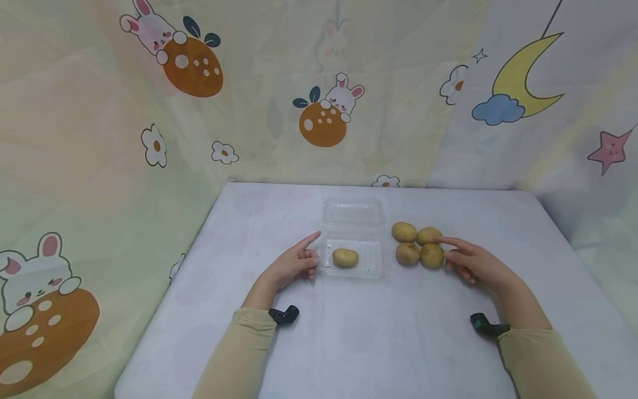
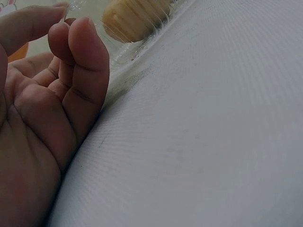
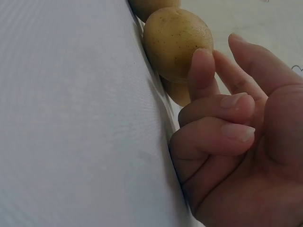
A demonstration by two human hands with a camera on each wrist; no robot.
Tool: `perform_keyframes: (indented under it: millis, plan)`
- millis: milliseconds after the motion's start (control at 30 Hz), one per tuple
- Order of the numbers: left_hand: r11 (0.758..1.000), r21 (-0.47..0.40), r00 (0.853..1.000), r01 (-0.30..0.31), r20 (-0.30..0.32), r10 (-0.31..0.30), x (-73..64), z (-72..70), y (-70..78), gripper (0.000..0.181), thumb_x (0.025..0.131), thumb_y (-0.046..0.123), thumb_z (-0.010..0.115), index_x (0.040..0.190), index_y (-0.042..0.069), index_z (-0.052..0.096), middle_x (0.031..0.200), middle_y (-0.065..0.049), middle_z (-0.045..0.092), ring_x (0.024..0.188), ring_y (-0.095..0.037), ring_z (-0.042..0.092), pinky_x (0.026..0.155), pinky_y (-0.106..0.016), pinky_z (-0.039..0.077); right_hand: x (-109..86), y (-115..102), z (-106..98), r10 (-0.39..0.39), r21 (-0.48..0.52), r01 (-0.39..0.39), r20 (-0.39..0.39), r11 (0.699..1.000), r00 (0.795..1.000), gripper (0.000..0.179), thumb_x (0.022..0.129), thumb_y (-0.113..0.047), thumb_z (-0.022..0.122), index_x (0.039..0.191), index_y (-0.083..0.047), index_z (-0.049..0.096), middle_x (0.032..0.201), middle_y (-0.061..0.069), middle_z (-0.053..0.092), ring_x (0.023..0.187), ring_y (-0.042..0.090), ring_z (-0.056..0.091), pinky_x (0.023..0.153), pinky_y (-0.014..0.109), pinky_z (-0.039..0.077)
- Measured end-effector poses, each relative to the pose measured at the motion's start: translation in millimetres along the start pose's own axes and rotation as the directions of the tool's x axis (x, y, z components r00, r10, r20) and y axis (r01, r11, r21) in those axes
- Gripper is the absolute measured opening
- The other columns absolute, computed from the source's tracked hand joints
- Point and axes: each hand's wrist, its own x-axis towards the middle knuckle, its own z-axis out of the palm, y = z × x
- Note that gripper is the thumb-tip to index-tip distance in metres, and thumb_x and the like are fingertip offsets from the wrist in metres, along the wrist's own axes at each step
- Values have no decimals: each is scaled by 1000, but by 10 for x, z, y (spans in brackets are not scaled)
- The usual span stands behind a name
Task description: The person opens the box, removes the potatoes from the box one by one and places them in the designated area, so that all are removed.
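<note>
A clear plastic clamshell container (image 1: 370,267) lies with its lid folded back, and one potato (image 1: 345,257) sits inside its base. My left hand (image 1: 295,262) is at the container's left edge, thumb and a fingertip pinching the thin rim while the index finger points along the side. To the right, several potatoes lie together in a cluster, among them a front right potato (image 1: 432,256) and a back right potato (image 1: 430,236). My right hand (image 1: 476,265) reaches these two, index finger extended at the back one. In the right wrist view, a fingertip touches a potato (image 3: 177,45), and the thumb stands apart.
A white cloth covers the table (image 1: 379,343). Behind it hangs a curtain (image 1: 259,94) printed with rabbits, flowers and a moon. Two more potatoes, such as the back left potato (image 1: 404,232), lie between the container and my right hand.
</note>
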Motion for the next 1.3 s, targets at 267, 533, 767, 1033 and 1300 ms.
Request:
perform_keyframes:
  millis: [267,533,767,1033,1300]
  plan:
    - [1000,7,1000,-1,3,1,0,-4,-10,79,94,11,65,157,32,23,82,-1,58,67,-15,53,65,-33,57,-9,-119,-19,-42,-39,39,-62,998,997,49,103,-33,52,147,-12,44,84,5,59,51,14,44,42,36,37]
    - [1000,3,1000,1,11,-1,-4,6,25,80,94,12,66,157,33,23,82,-1,58,66,-15,53,66,-33,57,-32,-227,8,-125,-6,125,-26,992,992,44,105,-27,48,143,-5,46,83,8,56,52,20,42,45,43,34]
    - [1000,-4,1000,-9,30,9,4,-3,12,79,95,11,65,158,31,21,82,-1,58,67,-15,53,66,-32,56,-40,-380,83,-193,-8,193,26,981,981,41,105,-21,47,141,-1,46,84,15,54,53,29,37,45,40,35]
    - [1000,-1,1000,-4,18,4,-4,-4,3,78,95,13,65,157,34,23,83,-1,58,67,-15,54,66,-33,57,16,-625,187,-208,-42,210,53,977,977,40,104,-20,49,140,-2,49,80,9,49,55,28,40,48,35,40]
    - [1000,5,1000,6,6,-6,7,-10,-11,77,94,14,66,155,36,26,84,-2,58,67,-15,54,66,-33,57,169,-830,250,-224,-72,230,93,970,970,40,104,-20,50,139,-3,49,77,7,48,57,30,44,52,34,44]
